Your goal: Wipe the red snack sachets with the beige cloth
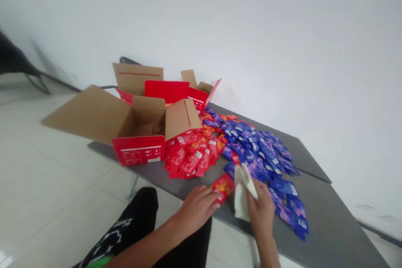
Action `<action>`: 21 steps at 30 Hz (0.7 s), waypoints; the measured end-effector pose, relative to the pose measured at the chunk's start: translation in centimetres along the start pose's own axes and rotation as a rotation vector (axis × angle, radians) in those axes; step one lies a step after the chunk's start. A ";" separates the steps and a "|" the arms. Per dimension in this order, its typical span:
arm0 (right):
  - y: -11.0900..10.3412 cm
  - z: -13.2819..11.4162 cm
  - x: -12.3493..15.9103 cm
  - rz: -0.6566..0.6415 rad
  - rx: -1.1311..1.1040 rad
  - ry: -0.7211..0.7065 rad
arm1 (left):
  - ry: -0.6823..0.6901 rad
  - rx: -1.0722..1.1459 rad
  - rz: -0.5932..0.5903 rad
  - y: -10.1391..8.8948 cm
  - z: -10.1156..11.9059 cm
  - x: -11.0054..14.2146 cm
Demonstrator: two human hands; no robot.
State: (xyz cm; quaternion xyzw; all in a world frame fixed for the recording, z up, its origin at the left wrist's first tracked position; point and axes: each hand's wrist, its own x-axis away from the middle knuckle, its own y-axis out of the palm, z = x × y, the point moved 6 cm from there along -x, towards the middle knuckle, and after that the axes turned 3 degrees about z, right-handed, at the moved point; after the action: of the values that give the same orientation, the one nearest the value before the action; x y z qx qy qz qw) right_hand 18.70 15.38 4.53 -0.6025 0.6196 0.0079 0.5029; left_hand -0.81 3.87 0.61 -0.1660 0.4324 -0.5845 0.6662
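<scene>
My left hand [198,208] grips the near left edge of a red packet [223,186] with an orange picture on it, at the table's near edge. To the right of it, my right hand [262,207] is closed on a folded cream-coloured cloth [241,201], whose upper end stands up between thumb and fingers. The cloth hides part of the packets behind it. A wide heap of purple-blue packets [256,155] spreads beyond and to the right of my right hand. Farther left lies a pile of red packets [191,159], several showing white labels.
An open red cardboard box [140,150] stands on the table's left end, flaps spread outward. Behind it is another open red box [166,88]. The grey table [326,217] runs along a white wall. A dark chair [14,58] is at far left.
</scene>
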 end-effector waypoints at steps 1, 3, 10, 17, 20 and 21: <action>-0.5 0.1 1.0 0.049 -0.034 0.035 | -0.032 -0.040 0.015 0.0 0.2 -0.7; -1.2 0.7 3.2 0.117 -0.093 0.180 | -0.099 -0.118 0.035 0.3 0.5 -1.9; -2.4 4.7 8.8 0.192 -0.077 0.897 | -0.295 -0.196 -0.073 2.5 -0.1 -5.8; -2.4 4.3 8.4 0.163 -0.040 0.897 | -0.442 0.410 0.022 2.3 -3.9 -7.0; -2.3 4.1 8.5 0.183 -0.033 0.870 | -0.419 0.538 0.002 1.5 -4.4 -6.4; -2.3 4.0 8.6 0.188 -0.019 0.863 | -0.406 0.575 -0.011 1.2 -4.4 -6.2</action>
State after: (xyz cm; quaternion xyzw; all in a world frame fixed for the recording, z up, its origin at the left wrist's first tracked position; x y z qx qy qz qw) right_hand 24.88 10.90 -1.55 -0.4961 0.8250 -0.1930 0.1895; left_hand -3.08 11.13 -0.36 -0.0870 0.1078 -0.6409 0.7551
